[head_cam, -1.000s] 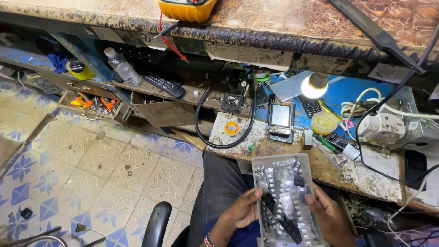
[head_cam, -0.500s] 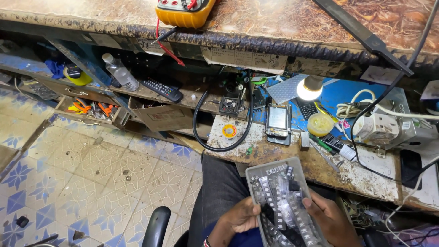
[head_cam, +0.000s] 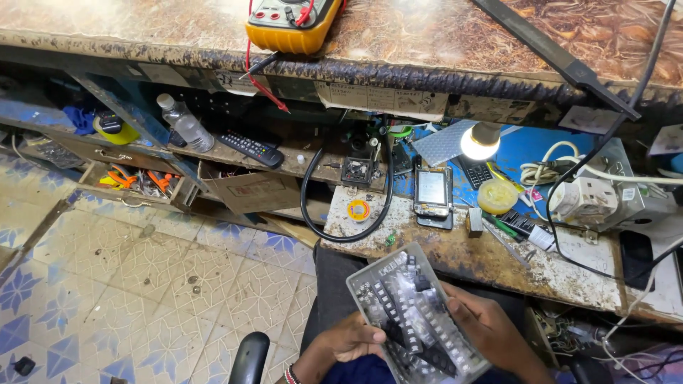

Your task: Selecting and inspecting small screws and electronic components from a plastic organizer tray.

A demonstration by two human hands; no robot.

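Seen from above, your left hand (head_cam: 350, 340) and right hand (head_cam: 486, 328) hold a clear plastic parts tray (head_cam: 416, 313) over your lap, just in front of the worktop (head_cam: 455, 249). The tray is tilted and packed with small dark components in rows. Your left fingers (head_cam: 373, 348) are clenched on the tray's near left edge, and your right fingers (head_cam: 461, 310) are clasped over its right edge, so each hand is grasping the tray. On the stained worktop beyond it, a black cable (head_cam: 307, 192) loops around a small round solder reel (head_cam: 358, 210). Just right of the loop lies a phone (head_cam: 432, 190) with its pale screen facing up. A lit lamp bulb (head_cam: 479, 143) glows above and right of the phone, and a round yellow tin (head_cam: 497, 196) sits below the bulb. A white socket block (head_cam: 585, 201) stands farther right with white cord coiled behind it. On the shelf to the left, a clear plastic bottle (head_cam: 184, 124) lies tilted, and a black remote control (head_cam: 250, 148) lies near it. Lower left, an open drawer (head_cam: 139, 183) holds orange-handled tools. On the upper counter rests a yellow multimeter (head_cam: 292, 23), its red lead hanging down over the edge. Patterned floor tiles (head_cam: 142, 284) fill the lower left.
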